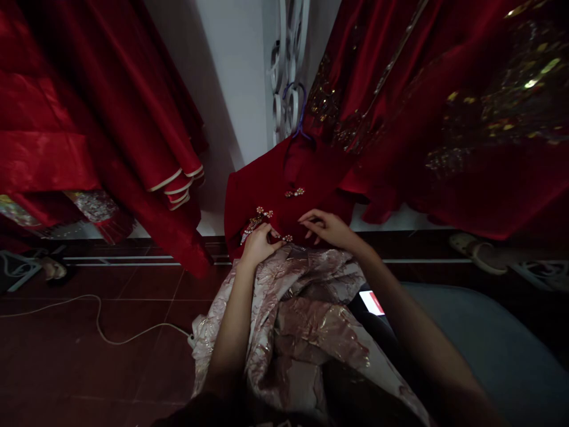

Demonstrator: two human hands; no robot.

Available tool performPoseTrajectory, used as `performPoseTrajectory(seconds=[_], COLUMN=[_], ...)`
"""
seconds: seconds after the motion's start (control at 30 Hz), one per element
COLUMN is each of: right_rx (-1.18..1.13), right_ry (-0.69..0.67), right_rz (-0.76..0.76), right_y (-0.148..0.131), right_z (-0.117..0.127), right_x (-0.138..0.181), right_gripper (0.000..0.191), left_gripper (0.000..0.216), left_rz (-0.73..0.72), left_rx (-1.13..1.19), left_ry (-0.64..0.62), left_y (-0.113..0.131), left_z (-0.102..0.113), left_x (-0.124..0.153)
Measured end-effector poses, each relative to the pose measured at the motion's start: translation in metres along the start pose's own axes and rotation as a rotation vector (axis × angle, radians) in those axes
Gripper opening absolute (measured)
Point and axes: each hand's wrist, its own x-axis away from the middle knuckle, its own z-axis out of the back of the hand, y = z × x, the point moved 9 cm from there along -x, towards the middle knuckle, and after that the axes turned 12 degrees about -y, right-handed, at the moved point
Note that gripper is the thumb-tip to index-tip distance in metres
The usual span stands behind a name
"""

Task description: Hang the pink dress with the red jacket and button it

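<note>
A red garment [262, 184] hangs in the middle of the frame from a purple hanger [301, 118], whose hook loops over white scrolled metalwork [278, 65] at the top centre. Beaded trims sit on its front: one upper trim [294, 193] near the neck, one left trim [262, 212] above the left hand [258, 244], and one lower trim [287, 238] between the two hands.

The left hand rests on the lower part of the garment, its thumb and forefinger apart beside the lower trim; whether its other fingers grip the fabric cannot be told. The right hand [331, 229] is just right of centre, in front of the garment, its fingers bent and pointing left; whether they pinch anything fine cannot be told.

Below the hands, a pale pink patterned cloth [320, 326] with shiny threads spreads in folds down the lower centre. A lit screen [372, 302] shows beside the right forearm, and a grey seat [480, 332] fills the lower right. Other red clothes [124, 107] hang at the upper left, and sequined red clothes [444, 89] at the upper right. A white cable [100, 326] curves over the tiled floor [89, 367] at the lower left.
</note>
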Motion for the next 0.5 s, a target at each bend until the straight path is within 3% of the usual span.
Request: performPoseTrajectory(seconds=[0.17, 0.4, 0.5], right_rx=[0.049, 0.098, 0.068], right_ry=[0.035, -0.221, -0.218], right_rz=[0.002, -0.145, -0.228], right_y=[-0.025, -0.018, -0.013], right_z=[0.028, 0.028, 0.038], right_x=[0.017, 0.043, 0.054], right_gripper=[0.031, 0.033, 0.038], left_gripper=[0.019, 0.019, 0.021], left_rz=[-0.021, 0.015, 0.035], left_rx=[-0.067, -0.167, -0.220], left_ry=[-0.025, -0.077, -0.068], left_y=[0.005, 0.000, -0.001], left_z=[-0.005, -0.013, -0.012], left_x=[-0.001, -0.003, -0.003])
